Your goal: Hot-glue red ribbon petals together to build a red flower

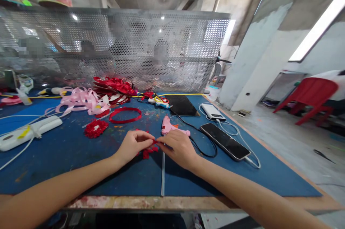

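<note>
Between my two hands a small piece of red ribbon (pixel 155 142) is pinched, held just above the table. My left hand (pixel 136 144) has thumb and fingertips closed on its left end. My right hand (pixel 179 148) grips the other end, its fingers partly hiding the piece. Below them lie several red ribbon scraps (pixel 147 153). Just beyond my right hand rests a pink glue gun (pixel 169 125), its handle partly covered. To the left are a red ribbon flower (pixel 96 128) with a pale centre and a red ring-shaped band (pixel 125 115). A clear glue stick (pixel 163 175) lies near the front edge.
A phone (pixel 225 141) and white power bank (pixel 212 111) lie on the right with cables. Pink ribbon (pixel 81 101), a red ribbon pile (pixel 115 87) and a power strip (pixel 31 132) occupy the left. A perforated metal screen (pixel 172 53) closes the back, with people behind it.
</note>
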Demonstrator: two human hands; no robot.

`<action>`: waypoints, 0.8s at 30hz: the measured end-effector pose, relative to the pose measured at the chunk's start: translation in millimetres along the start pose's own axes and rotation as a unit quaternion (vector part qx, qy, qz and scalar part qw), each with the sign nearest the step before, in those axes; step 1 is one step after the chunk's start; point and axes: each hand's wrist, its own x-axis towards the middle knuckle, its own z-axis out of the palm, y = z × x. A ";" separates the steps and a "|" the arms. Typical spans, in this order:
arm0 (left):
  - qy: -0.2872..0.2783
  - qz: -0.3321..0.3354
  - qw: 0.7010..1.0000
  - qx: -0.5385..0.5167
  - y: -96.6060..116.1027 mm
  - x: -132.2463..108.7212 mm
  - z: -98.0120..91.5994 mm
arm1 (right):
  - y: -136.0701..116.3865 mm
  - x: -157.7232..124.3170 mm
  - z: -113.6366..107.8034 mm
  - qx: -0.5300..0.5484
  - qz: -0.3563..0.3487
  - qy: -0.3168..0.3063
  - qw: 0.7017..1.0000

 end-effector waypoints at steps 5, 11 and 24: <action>0.012 0.009 1.000 0.024 -0.9 -0.4 0.3 | 0.0 1.0 -0.9 -0.010 -0.005 0.003 1.000; 0.004 0.000 1.000 0.019 0.3 -0.8 0.6 | -0.7 1.3 -1.8 -0.013 0.002 -0.001 1.000; -0.002 -0.005 1.000 0.010 1.7 -1.4 1.4 | 0.0 0.3 -1.9 0.000 0.008 -0.006 1.000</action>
